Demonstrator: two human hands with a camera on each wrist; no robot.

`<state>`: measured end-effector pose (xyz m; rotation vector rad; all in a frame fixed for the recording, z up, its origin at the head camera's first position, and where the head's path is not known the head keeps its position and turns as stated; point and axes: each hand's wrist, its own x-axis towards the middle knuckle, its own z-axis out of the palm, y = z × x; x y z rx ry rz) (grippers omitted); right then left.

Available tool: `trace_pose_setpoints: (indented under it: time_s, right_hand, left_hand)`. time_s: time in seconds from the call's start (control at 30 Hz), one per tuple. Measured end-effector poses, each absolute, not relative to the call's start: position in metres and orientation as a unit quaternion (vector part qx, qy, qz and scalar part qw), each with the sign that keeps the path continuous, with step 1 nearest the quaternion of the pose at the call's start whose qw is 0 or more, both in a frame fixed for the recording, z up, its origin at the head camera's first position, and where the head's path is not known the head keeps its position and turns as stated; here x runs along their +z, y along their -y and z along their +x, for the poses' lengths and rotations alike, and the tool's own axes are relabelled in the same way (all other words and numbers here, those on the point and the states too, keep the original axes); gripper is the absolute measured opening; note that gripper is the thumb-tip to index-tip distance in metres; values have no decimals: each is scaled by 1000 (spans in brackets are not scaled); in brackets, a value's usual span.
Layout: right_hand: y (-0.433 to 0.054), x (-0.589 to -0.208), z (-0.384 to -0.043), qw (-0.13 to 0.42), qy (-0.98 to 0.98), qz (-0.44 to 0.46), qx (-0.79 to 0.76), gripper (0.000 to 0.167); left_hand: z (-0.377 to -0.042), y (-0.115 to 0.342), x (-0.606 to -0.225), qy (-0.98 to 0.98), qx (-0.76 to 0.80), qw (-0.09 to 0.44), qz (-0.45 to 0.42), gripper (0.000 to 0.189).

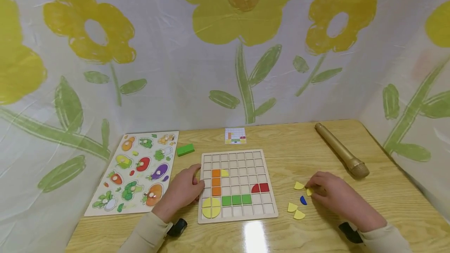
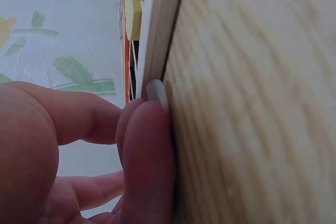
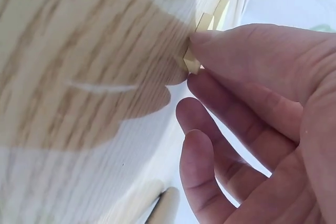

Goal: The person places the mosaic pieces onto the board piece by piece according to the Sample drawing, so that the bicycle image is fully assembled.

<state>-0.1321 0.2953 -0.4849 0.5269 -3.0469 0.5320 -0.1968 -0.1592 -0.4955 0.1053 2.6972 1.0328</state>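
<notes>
My left hand [image 1: 183, 188] rests against the left edge of a wooden grid board [image 1: 267, 209], thumb and index fingertips touching its side. In the left wrist view the thumb [image 2: 149, 150] lies right at the board's edge, close over the table. Between thumb and index finger, my right hand [image 1: 330, 192] pinches a yellow quarter-circle piece [image 3: 193, 62] by the tabletop. Close by lie other yellow quarter-circles [image 1: 299, 215] and a blue piece [image 1: 303, 200]. On the board sit orange squares [image 1: 216, 181], green squares [image 1: 236, 200], red pieces [image 1: 264, 187], a yellow circle of quarters [image 1: 211, 207] and a single yellow quarter [image 1: 224, 173].
A small pattern card [image 1: 235, 136] lies behind the board. To the left are a vegetable peg puzzle [image 1: 140, 182] and a green block [image 1: 185, 150]. A gold microphone [image 1: 341, 149] lies at the back right. Flower-print sheeting [image 1: 168, 89] surrounds the table.
</notes>
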Motion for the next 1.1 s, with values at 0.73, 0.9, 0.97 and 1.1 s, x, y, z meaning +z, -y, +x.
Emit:
trace_pose_setpoints:
  time_s: [0.73, 0.9, 0.97, 1.1]
  right_hand:
    - [-238, -461, -142, -21, 957, 201, 206, 14]
    - [-201, -466, -146, -21, 945, 251, 207, 14]
    - [-189, -469, -146, -24, 941, 267, 209, 15]
    - [-172, -473, -145, -30, 934, 284, 215, 14]
  left_hand:
    - [-199, 162, -496, -929, 346, 123, 39, 65]
    - [-198, 161, -492, -931, 343, 120, 41, 64]
    - [-198, 161, -492, -930, 345, 123, 42, 64]
    - [-198, 161, -494, -932, 340, 121, 45, 64]
